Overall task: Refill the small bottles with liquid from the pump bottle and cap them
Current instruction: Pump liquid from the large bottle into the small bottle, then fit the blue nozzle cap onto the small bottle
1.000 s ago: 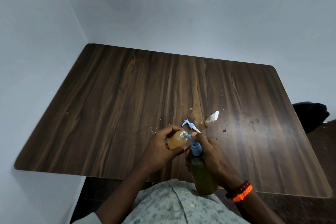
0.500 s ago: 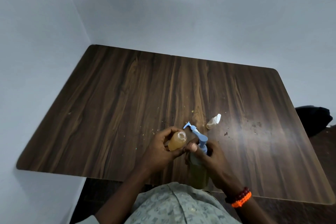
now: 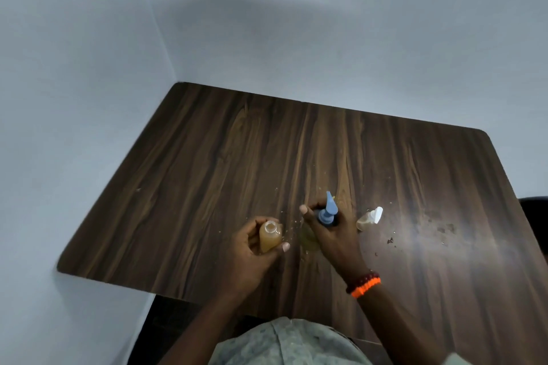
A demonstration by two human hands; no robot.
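A small uncapped clear bottle of amber liquid (image 3: 270,236) is gripped upright in the left hand (image 3: 252,249), above the dark wood-grain desk (image 3: 207,163). The blue-pump bottle of green liquid (image 3: 321,221) is clasped by the right hand (image 3: 330,235). A white-capped small bottle (image 3: 369,219) lies just beside it.

**Lighting and picture quality, head view**

Room dim overall, with a cool grey-blue cast on the walls (image 3: 326,24). A broad soft shadow lies across the far wall above the tabletop (image 3: 237,157). Pale hazy glare sits on the right side of the tabletop, washing out the wood grain there. My hands and forearms read dark, with little detail. Slight motion blur on the pump bottle (image 3: 325,216) in my right grip. Wide-angle bending: the tabletop's edges splay outward, and the wall corner leans.
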